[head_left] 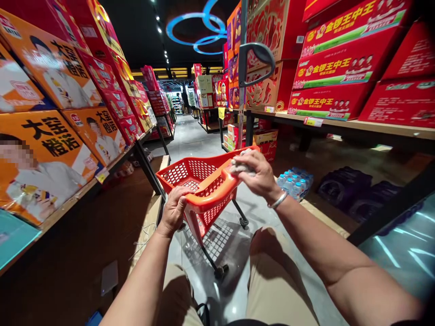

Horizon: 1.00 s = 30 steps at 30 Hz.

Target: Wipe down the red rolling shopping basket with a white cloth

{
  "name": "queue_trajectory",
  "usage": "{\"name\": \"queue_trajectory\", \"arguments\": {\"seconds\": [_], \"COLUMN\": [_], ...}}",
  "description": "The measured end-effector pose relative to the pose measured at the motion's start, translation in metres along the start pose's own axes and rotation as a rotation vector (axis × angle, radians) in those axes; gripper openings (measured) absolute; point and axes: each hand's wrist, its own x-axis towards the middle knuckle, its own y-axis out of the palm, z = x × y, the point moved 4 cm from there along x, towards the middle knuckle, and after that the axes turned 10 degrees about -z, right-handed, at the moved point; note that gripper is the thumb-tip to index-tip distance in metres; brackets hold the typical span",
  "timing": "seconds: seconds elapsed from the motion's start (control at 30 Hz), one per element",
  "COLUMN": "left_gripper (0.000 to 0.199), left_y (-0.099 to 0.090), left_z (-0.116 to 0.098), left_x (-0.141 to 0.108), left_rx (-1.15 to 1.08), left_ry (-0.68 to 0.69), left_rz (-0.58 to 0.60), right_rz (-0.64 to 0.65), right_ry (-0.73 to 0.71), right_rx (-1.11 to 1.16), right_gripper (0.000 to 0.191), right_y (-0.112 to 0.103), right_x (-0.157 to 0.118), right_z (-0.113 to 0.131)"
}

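An orange-red plastic shopping cart (207,199) with perforated sides stands in the aisle in front of my legs. My left hand (175,210) has its fingers wrapped over the left end of the cart's curved handle. At the handle's right end, my right hand (256,174) is closed around a crumpled grey-white cloth (243,168), which lies against the orange rim. A light band circles my right wrist. Through the basket's mesh only its own walls and floor show.
Shelves with orange boxes (47,158) line the left side. Red boxes (326,74) fill the right shelf, with bottled water packs (295,182) below. A grey handle on a post (257,64) rises at centre right. The tiled aisle (195,136) runs ahead.
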Motion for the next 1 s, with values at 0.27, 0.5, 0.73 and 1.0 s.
{"name": "queue_trajectory", "arguments": {"seconds": [0.27,0.5,0.73,1.0], "left_gripper": [0.058,0.048,0.040,0.042], "left_y": [-0.012,-0.005,0.016,0.013], "left_z": [0.000,-0.074,-0.085,-0.080], "left_x": [0.003,0.016,0.017,0.016], "left_rx": [0.021,0.106,0.147,0.161], "left_ry": [-0.023,0.184,0.177,0.155], "left_rz": [0.024,0.081,0.138,0.140], "right_rz": [0.267,0.329,0.329,0.289], "right_ry": [-0.279,-0.214,-0.228,-0.277], "right_rx": [-0.080,-0.054,0.005,-0.030], "right_gripper": [0.032,0.028,0.029,0.021], "right_y": [0.008,0.008,0.011,0.011], "right_x": [-0.027,-0.021,-0.016,-0.015], "right_z": [0.053,0.048,0.042,0.039]}}
